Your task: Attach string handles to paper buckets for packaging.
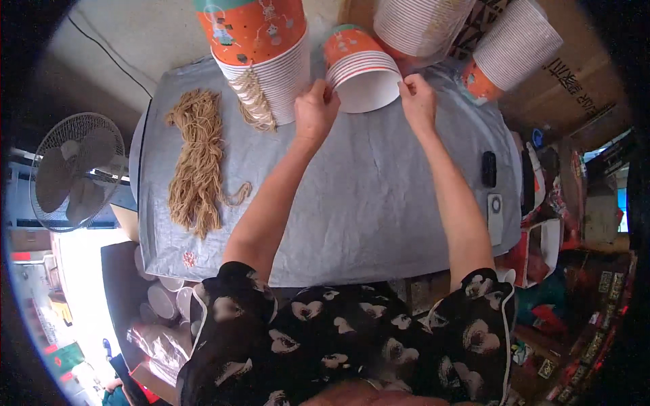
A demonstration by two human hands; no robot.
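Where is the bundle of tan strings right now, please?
In the head view, the bundle lies on the left part of the grey tabletop, left of the tall cup stack.

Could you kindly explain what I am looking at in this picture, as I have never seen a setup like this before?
Of course. There is no robot here: a person is working with two bare hands. The single picture comes from the left of two wide fisheye cameras worn on the person's head, looking down, so straight edges bend near the rim. The picture's left is the person's left.

The left hand and right hand appear to pinch opposite sides of a short stack of paper tubs, its open end facing the person. On the grey table cover lie a bundle of tan cords, a small black object and a pale flat object. A taller stack of tubs stands left.
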